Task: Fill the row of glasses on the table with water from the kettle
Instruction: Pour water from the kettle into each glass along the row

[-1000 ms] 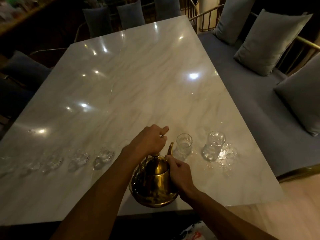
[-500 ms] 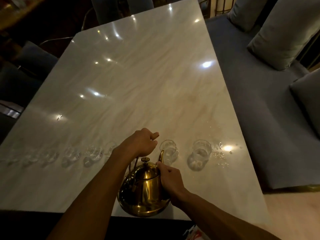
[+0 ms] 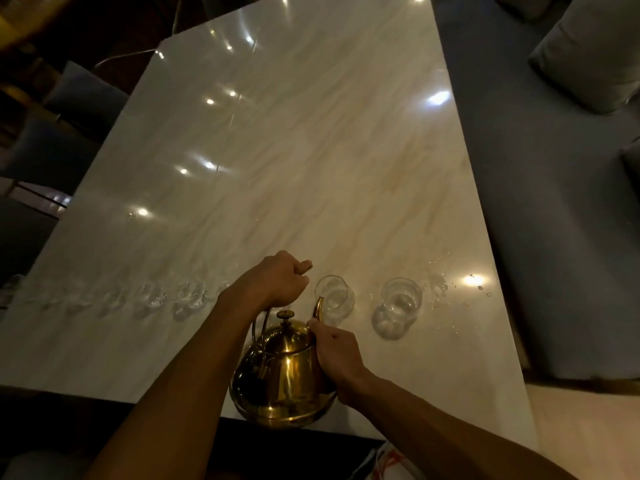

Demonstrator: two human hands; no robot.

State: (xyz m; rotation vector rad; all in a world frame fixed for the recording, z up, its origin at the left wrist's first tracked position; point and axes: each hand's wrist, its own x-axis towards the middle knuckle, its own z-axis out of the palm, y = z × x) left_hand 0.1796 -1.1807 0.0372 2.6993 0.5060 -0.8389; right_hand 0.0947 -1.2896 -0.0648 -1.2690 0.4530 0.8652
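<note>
A shiny gold kettle point(image 3: 282, 382) is held over the near edge of the marble table point(image 3: 294, 161). My left hand point(image 3: 277, 282) grips its arched handle from above. My right hand point(image 3: 336, 355) presses against the kettle's right side near the base of the spout. The spout tip point(image 3: 318, 303) sits at the rim of a clear glass point(image 3: 334, 297). A second glass point(image 3: 398, 304) with water in it stands to the right. Several more clear glasses point(image 3: 190, 296) run in a row to the left.
Water drops point(image 3: 446, 289) lie spilled on the table right of the glasses. A grey bench point(image 3: 540, 202) with cushions point(image 3: 595, 53) runs along the table's right side. Dark chairs point(image 3: 79, 98) stand at the left.
The view has tipped downward and closer, so the table looks larger. The kettle stays tilted with its spout at the same glass, and both hands keep their hold.
</note>
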